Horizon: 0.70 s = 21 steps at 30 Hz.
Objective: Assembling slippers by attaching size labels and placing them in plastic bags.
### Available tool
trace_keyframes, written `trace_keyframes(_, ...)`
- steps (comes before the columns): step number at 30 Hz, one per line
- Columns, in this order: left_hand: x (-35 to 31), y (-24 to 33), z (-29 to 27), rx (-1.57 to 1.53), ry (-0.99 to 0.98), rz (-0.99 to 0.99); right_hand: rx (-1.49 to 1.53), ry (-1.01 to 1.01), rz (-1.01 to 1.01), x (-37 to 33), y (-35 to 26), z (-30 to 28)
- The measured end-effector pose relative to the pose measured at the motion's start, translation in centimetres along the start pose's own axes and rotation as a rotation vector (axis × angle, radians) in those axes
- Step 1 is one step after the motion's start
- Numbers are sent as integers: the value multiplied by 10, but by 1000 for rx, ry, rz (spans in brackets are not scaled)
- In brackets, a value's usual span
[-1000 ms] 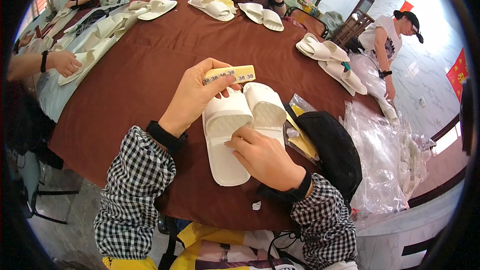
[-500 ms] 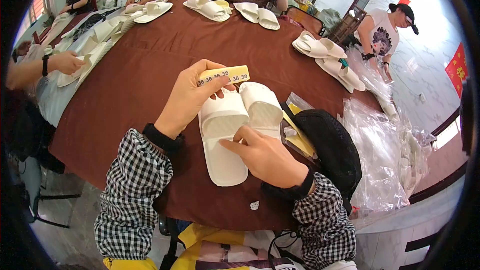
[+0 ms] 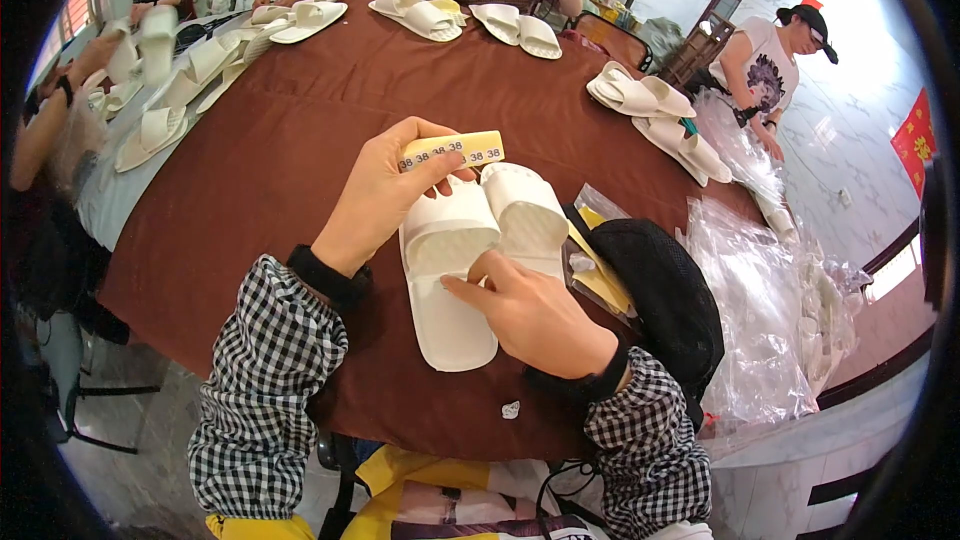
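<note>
Broadly, a brown cloth-covered table fills the middle of the view, with several pairs of white slippers spread around its far edge. At its right side lies a heap of clear plastic bags; beyond, on the wall, hangs a red banner bearing paler characters. A black bag rests on the table, just beside a clear packet with yellow sheets.

Nearer the person, two white slippers lie side by side on the cloth, directly beneath the hands: the left slipper and the right slipper, their openings toward the person. The right hand is over the left slipper's footbed, its fingers bent and loosely gathered — whether they pinch anything I cannot tell. The left hand, above that slipper's toe, has thumb and fingers closed on a yellow strip printed with one dark number, repeated along it.

Smallest is a white scrap near the table's edge — its dark marks too small to read.
</note>
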<state>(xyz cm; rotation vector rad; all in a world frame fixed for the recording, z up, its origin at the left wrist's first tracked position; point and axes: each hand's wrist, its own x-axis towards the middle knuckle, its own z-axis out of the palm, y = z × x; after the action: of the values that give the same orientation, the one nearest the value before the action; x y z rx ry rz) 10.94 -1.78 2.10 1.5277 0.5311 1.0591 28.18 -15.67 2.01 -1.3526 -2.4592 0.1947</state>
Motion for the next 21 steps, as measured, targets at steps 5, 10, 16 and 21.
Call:
trace_keyframes(5, 0, 1, 1, 5, 3, 4, -68, 0, 16, -4, -1, 2)
trace_keyframes(10, 1, -2, 1, 5, -6, -6, -56, -19, -11, -4, 0, 0)
trace_keyframes(16, 0, 1, 0, 7, 4, 2, -89, -11, -27, -7, -2, 0)
trace_keyframes(21, 0, 1, 0, 1, 0, -4, -37, -17, 0, -3, -5, -2)
